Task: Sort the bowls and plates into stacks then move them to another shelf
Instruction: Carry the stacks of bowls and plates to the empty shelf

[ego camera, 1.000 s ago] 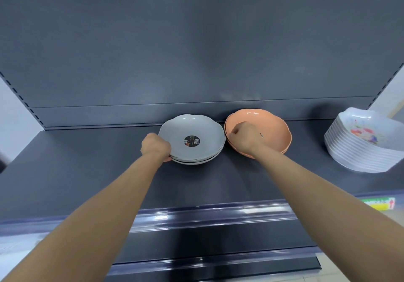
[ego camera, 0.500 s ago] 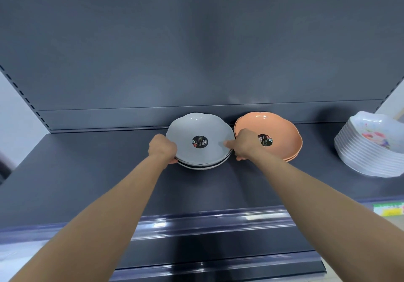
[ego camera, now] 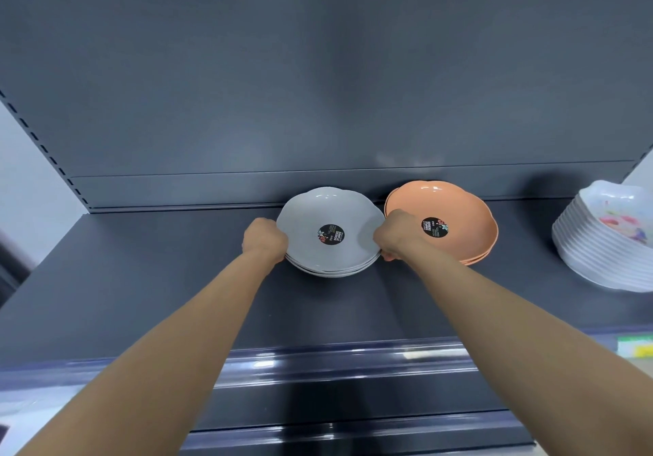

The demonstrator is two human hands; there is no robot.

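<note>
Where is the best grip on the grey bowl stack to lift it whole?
Grip the grey bowl stack at opposite rim edges, coming in from left and right, as the left hand and right hand do. Its flared rims overhang the shelf, leaving room to hook under the lowest bowl. The orange stack crowds the right side.

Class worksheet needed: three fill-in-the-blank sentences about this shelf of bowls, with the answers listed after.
1. The left hand and right hand both grip the leftmost stack, whose colour is ____.
2. The orange stack stands to its ____.
3. The shelf carries ____ stacks altogether.
Answers: grey; right; three.
</note>
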